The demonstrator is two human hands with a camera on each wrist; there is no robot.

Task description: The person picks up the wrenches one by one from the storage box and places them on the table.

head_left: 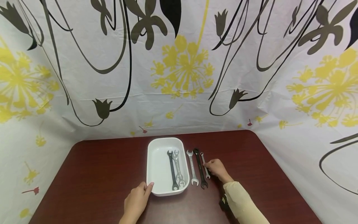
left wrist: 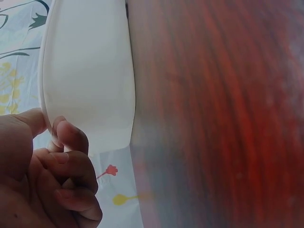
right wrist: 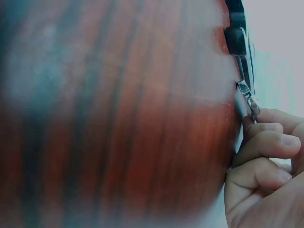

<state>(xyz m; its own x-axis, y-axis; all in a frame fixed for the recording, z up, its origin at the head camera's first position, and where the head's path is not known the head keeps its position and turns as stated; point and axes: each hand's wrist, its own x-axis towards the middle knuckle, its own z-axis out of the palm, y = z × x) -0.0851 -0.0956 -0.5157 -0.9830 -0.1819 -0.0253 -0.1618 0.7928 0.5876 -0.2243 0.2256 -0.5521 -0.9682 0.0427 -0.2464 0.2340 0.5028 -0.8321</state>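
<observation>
Right hand pinches the small silver steel wrench lying on the dark red worktop. Left hand clasps the white rectangular plastic tray. With so thin a pinch, the wrench might slip.

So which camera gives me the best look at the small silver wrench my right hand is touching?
The head view: the small silver wrench lies whole on the table, rightmost of three beside the white tray. The right wrist view shows only a blurred end at the fingertips; the left wrist view misses it.
</observation>
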